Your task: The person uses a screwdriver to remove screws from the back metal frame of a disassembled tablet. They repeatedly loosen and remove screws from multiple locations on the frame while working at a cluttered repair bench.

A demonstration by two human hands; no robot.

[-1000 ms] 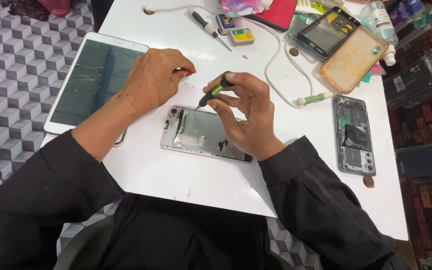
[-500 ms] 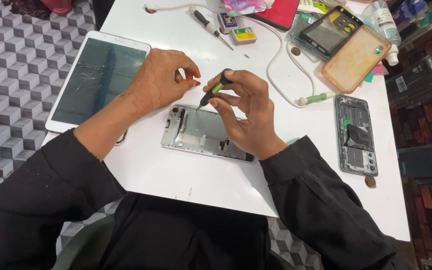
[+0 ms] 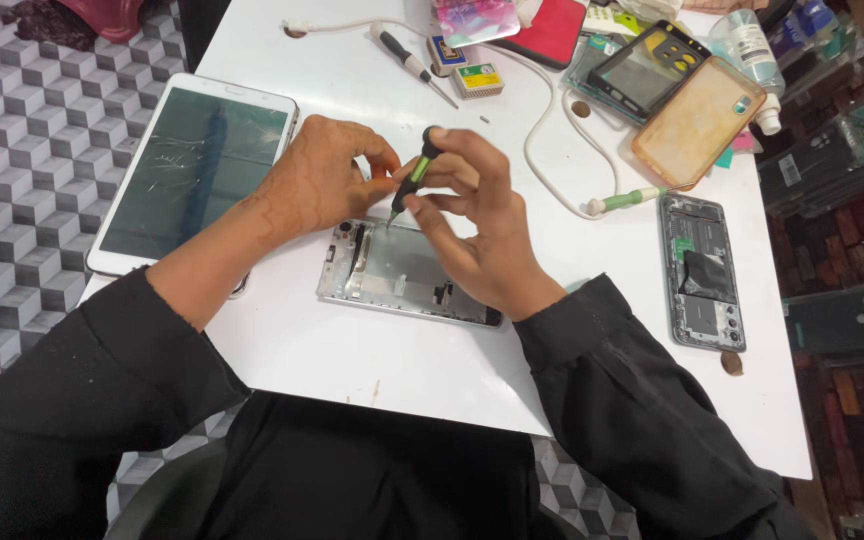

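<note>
An opened silver phone frame (image 3: pixel 392 280) lies flat on the white table (image 3: pixel 352 360) in front of me. My right hand (image 3: pixel 477 225) grips a small black and green screwdriver (image 3: pixel 412 180), its tip pointing down at the frame's upper left part. My left hand (image 3: pixel 322 180) rests beside the frame's top edge, thumb and forefinger pinched together close to the screwdriver tip; whether they hold something tiny I cannot tell.
A white tablet with a cracked screen (image 3: pixel 197 165) lies at the left. An open dark phone body (image 3: pixel 702 270) lies at the right, near a white cable (image 3: pixel 552 150), an orange clear case (image 3: pixel 697 120), another screwdriver (image 3: pixel 407 60) and small boxes at the back.
My right hand has lifted the screwdriver slightly and brought it toward my left fingers. My left hand has shifted a little toward the frame.
</note>
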